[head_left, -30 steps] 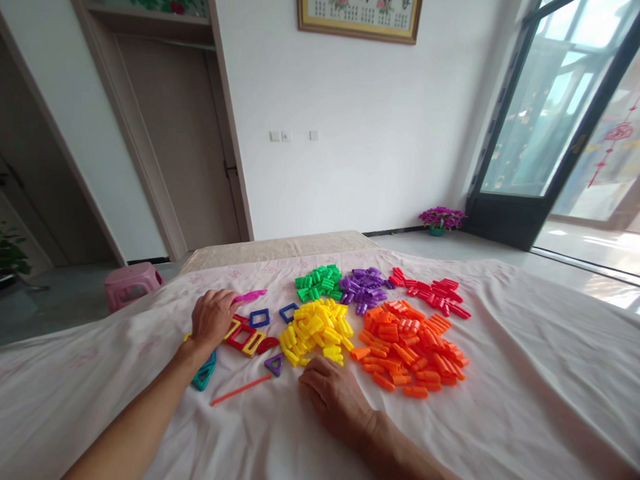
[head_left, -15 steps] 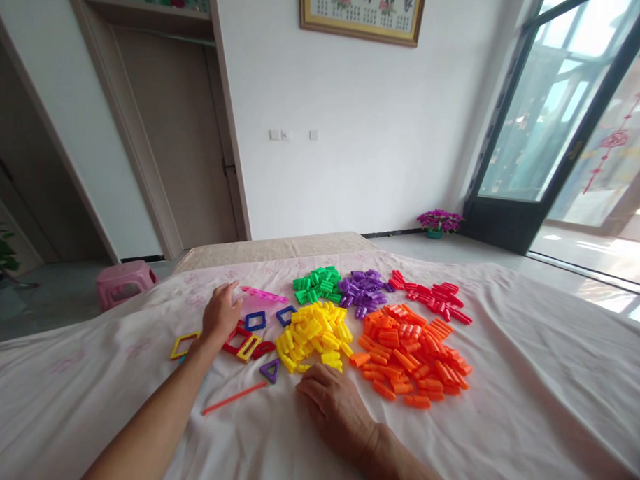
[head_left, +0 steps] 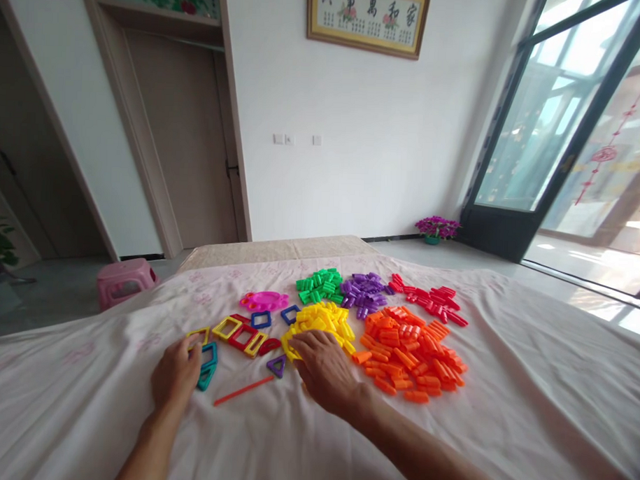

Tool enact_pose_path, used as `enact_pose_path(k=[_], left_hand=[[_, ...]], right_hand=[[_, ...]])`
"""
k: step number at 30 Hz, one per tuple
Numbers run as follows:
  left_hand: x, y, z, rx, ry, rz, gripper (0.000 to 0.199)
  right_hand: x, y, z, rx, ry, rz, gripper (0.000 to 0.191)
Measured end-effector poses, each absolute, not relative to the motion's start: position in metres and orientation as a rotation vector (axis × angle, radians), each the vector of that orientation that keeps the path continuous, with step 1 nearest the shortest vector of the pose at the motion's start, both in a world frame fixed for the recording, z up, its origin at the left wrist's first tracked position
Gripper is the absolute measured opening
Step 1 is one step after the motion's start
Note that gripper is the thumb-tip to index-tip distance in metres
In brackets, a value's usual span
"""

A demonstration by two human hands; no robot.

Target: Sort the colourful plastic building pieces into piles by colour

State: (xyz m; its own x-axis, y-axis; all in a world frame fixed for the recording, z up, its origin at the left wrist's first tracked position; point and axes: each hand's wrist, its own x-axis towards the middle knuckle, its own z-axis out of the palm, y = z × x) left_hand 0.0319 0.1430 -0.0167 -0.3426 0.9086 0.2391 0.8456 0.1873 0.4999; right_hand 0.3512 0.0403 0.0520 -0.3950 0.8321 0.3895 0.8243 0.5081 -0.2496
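Note:
My left hand is at the left of the bed-like cloth surface, its fingers bent together over the near edge of a yellow square magnetic tile. Teal tiles lie just right of the thumb. My right hand rests palm down on the near side of a heap of yellow plastic tube pieces, fingers apart and partly covering them. Between the hands are a row of red tiles and yellow ones, a purple triangle tile and an orange-red stick.
Farther back lie a pink plastic toy, blue square tiles, and green, purple and red pieces. A large orange heap sits on the right. A pink stool stands beyond the left edge.
My left hand has let go of the pink toy, which now lies flat, and has come back toward me to the yellow tile. My right hand has moved forward onto the yellow heap.

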Motion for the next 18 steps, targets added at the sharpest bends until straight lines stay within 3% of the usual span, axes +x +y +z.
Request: enact_pose_path(k=[6,11,18], left_hand=[[0.035,0.145,-0.018,1.802,2.3,0.867,0.046],[0.03,0.146,-0.02,1.796,2.284,0.849,0.048],[0.03,0.15,-0.02,1.792,2.297,0.838,0.047]], right_hand=[[0.301,0.136,0.061,-1.469,-2.402,-0.152,0.025],[0.275,0.196,0.044,-1.756,-2.557,-0.02,0.024],[0.298,0.232,0.051,-1.917,-2.435,0.105,0.04]])
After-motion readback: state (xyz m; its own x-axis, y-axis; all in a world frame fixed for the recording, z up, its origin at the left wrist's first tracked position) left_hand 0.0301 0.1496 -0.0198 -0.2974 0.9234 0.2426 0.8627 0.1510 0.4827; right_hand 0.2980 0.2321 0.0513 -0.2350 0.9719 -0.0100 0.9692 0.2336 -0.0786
